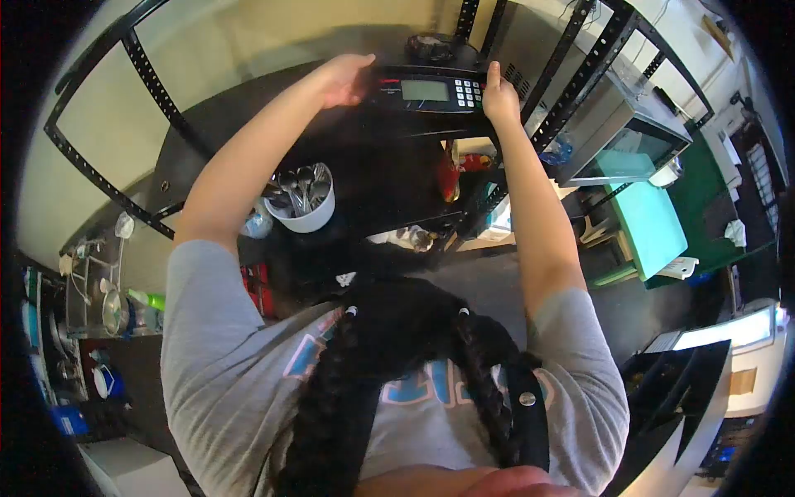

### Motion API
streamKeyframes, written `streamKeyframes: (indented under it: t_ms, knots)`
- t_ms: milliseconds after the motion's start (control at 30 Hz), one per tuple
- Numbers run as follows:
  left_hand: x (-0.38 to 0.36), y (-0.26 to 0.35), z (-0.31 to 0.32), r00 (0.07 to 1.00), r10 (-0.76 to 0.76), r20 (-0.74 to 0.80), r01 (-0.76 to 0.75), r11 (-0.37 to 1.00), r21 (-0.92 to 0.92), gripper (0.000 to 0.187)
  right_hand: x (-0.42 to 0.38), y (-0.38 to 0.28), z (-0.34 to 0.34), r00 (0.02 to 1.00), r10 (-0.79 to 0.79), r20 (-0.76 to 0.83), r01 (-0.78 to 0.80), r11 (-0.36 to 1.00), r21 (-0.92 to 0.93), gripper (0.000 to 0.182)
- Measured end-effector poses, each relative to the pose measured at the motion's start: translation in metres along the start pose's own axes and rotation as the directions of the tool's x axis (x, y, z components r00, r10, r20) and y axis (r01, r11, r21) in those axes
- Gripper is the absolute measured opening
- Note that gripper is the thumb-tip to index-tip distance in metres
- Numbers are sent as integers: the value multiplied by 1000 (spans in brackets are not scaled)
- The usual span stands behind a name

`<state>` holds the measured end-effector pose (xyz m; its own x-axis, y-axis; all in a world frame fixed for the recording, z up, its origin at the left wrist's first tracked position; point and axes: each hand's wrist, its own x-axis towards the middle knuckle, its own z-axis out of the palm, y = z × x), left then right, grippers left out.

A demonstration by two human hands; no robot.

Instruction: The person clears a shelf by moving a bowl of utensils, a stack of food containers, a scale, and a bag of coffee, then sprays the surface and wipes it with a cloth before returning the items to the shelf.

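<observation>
A black digital scale with a grey display and white number keys sits at the near edge of the dark shelf, level with both raised arms. My left hand is at its left end, thumb stretched over the top and fingers curled against its dark side. At the right end, beside the keypad, my right hand grips with the thumb pointing up; its other fingers are partly hidden. Below my left forearm stands a white tub holding several metal spoons and forks.
Black perforated metal posts frame the shelf on both sides. Behind the scale lies a dark bundled object. A microwave-like steel appliance stands at the right, above a turquoise table. Red packets show under the shelf.
</observation>
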<state>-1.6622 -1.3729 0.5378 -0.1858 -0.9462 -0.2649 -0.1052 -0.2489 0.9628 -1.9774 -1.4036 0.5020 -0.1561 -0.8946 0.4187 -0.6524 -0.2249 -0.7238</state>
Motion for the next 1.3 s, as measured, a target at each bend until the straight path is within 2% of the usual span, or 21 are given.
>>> streamKeyframes:
  t_ms: [167, 267, 333, 500, 700, 767, 833, 867, 900, 933, 967, 1033, 1067, 1100, 1167, 1200, 1233, 1267, 1300]
  knots:
    - [20, 4, -2, 989, -135, 62, 132, 990, 55, 39, 26, 5, 10, 1000, 15, -9, -16, 995, -99, 85]
    - [20, 5, -1, 987, -152, 57, 142, 978, 150, 44, 22, 6, 8, 997, 57, 48, -52, 994, -98, 90]
    - [24, 3, -4, 983, -177, 58, 163, 968, 191, 46, 16, 5, 13, 996, 67, -53, -72, 991, -115, 90]
    - [15, 9, -8, 969, -177, 175, 117, 945, 304, 47, 8, -2, 9, 996, 59, -70, -67, 989, -129, 85]
    - [11, 7, -1, 969, -185, 164, 130, 946, 299, 48, 6, 5, 14, 993, -5, -120, -12, 990, -139, 86]
    - [13, 6, -3, 960, -199, 195, 140, 950, 279, 48, 2, 7, 14, 997, 37, -63, -45, 991, -130, 86]
    - [15, 4, -3, 963, -211, 170, 158, 947, 280, 50, 7, 14, 17, 994, -30, -102, 13, 986, -165, 89]
    - [19, -2, -5, 975, -200, 99, 163, 941, 295, 52, 8, 17, 15, 998, -49, -45, 41, 987, -155, 80]
    - [22, -6, -8, 983, -183, 25, 166, 936, 311, 53, 2, 21, 17, 998, -56, -26, 52, 987, -155, 80]
    - [21, -8, -10, 983, -181, 36, 163, 940, 300, 62, -14, 17, 15, 933, -279, -226, 249, 956, -155, 66]
    - [13, -7, -11, 983, -183, 16, 171, 944, 281, 62, -33, 12, 12, 781, -470, -411, 433, 882, -185, 54]
    - [-21, 0, -10, 974, 75, -212, 11, 926, 377, 72, -85, -5, -11, 690, -527, -496, 607, 795, -1, 35]
    - [-45, 1, -7, 940, 233, -250, -112, 901, 419, 75, -107, 7, -13, 681, -580, -447, 673, 737, 67, 28]
    - [-76, 3, -4, 924, 228, -307, -90, 909, 407, 75, -129, 28, -7, 662, -633, -402, 729, 668, 148, 23]
    - [-136, 3, 6, 939, 330, -92, -279, 893, 353, 66, -170, 79, 8, 725, -673, -148, 687, 688, 233, 16]
    - [-161, -11, 11, 944, 326, -55, -294, 904, 312, 63, -193, 105, 7, 759, -650, 44, 621, 742, 253, 14]
    - [-181, -30, 13, 945, 325, -14, -310, 912, 270, 61, -209, 133, 10, 735, -657, 168, 607, 748, 270, 16]
    - [-192, -56, 10, 933, 348, 90, -359, 903, 237, 60, -224, 168, 14, 724, -596, 347, 555, 802, 220, 19]
    - [-200, -89, 6, 877, 405, 257, -437, 896, 76, 62, -231, 186, 11, 688, -608, 395, 556, 792, 252, 27]
